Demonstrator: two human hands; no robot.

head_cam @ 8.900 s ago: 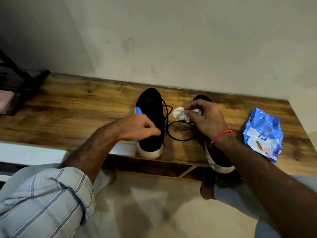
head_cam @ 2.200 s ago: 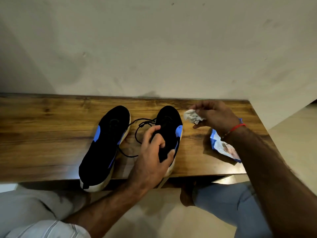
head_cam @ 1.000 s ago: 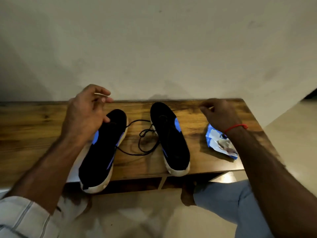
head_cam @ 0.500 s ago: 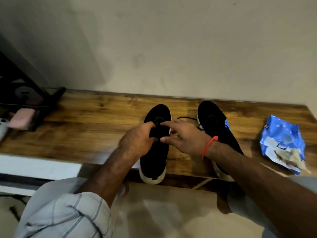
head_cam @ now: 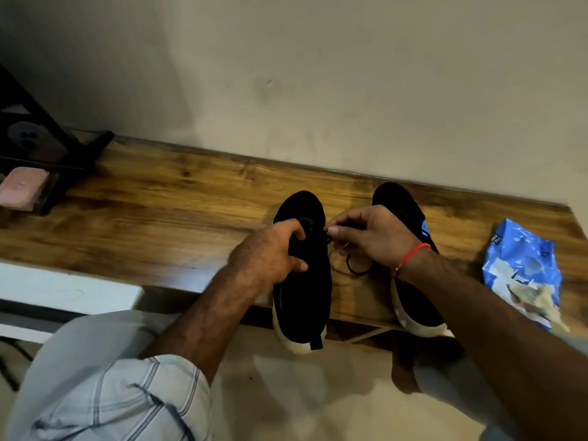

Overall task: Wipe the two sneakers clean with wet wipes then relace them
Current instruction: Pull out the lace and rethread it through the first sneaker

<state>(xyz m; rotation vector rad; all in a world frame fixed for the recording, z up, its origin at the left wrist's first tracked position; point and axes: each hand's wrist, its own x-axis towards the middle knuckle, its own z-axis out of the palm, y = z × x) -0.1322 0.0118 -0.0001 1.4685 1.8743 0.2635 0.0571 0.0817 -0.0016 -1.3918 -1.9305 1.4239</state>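
Two black sneakers with white soles stand on the wooden bench (head_cam: 165, 218), heels over its front edge. My left hand (head_cam: 270, 253) grips the left sneaker (head_cam: 302, 294) at its tongue and side. My right hand (head_cam: 372, 237) pinches a black lace (head_cam: 356, 268) right at that sneaker's top; the lace loops down onto the bench between the shoes. The right sneaker (head_cam: 410, 300) lies partly under my right wrist. A used wipe (head_cam: 534, 300) lies on the blue wet wipe pack (head_cam: 521, 262) at the right.
A wall runs close behind the bench. At the far left stands a black metal rack (head_cam: 54, 148) with a pink object (head_cam: 22, 189). A white ledge (head_cam: 63, 291) sits below the bench's left front. My knees and a bare foot (head_cam: 404, 377) are under the edge.
The wipe has left my right hand and lies on the pack. Both hands have come to the left sneaker; in the last half second my right hand took hold of the lace.
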